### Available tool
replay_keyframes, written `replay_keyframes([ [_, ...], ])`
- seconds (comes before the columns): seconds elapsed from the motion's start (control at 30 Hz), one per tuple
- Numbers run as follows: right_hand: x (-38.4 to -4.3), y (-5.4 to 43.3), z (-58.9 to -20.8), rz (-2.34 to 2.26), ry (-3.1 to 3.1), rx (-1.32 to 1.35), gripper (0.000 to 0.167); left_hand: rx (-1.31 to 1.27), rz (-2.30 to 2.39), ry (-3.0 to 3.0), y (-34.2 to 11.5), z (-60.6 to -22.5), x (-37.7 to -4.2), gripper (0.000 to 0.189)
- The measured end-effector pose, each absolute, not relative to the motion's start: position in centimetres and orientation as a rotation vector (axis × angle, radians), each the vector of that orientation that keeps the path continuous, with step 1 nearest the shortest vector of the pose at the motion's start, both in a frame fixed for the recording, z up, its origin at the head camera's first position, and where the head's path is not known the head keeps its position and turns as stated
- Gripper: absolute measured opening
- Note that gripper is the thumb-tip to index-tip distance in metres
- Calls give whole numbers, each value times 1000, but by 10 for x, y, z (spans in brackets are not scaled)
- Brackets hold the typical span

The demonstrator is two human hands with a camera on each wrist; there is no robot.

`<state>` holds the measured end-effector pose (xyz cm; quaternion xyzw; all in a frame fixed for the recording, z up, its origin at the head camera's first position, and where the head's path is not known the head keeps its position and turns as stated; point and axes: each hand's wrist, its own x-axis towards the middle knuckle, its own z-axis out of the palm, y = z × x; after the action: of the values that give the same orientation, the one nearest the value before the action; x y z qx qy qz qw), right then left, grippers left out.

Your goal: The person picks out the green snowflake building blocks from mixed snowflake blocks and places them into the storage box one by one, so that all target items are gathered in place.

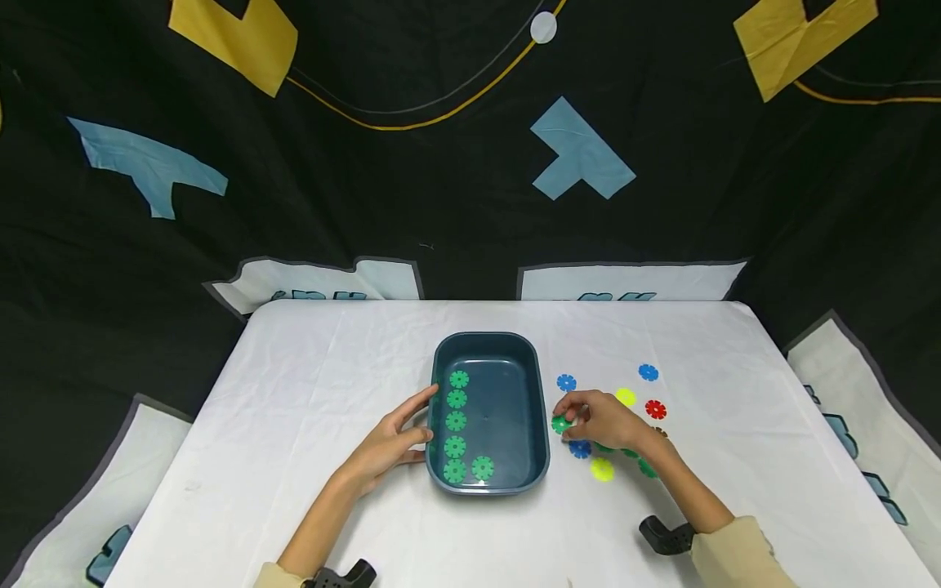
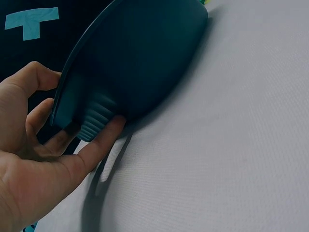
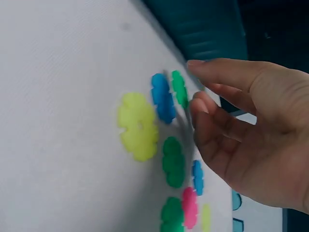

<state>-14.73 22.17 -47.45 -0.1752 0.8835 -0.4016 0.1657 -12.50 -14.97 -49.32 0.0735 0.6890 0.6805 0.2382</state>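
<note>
Left hand [image 1: 388,446] holds the tray [image 1: 507,408]; right hand [image 1: 607,418], fingers nearly closed, half-hides a green disc [image 1: 559,425], whether pinched unclear.

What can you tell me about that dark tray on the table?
The tray is dark teal, plastic-looking, rectangular with rounded corners; ridges mark its outside. It stands open side up on a white-covered table. Six green discs lie inside, five in a column along its left. The person's left hand holds its left side.
</note>
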Motion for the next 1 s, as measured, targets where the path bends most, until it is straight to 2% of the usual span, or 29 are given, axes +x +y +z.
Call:
replay_keyframes([
  [0.5, -154, 222, -491, -1080, 2616, -370, 18, 195, 1871, 1897, -149, -492, -124, 72],
  [0.77, -155, 221, -482, -1126, 2621, -344, 13, 180, 1864, 1908, -148, -492, -124, 73],
  [1.0, -154, 215, -463, -1338, 2641, -207, 12, 174, 1861, 1916, -148, -493, -124, 72],
])
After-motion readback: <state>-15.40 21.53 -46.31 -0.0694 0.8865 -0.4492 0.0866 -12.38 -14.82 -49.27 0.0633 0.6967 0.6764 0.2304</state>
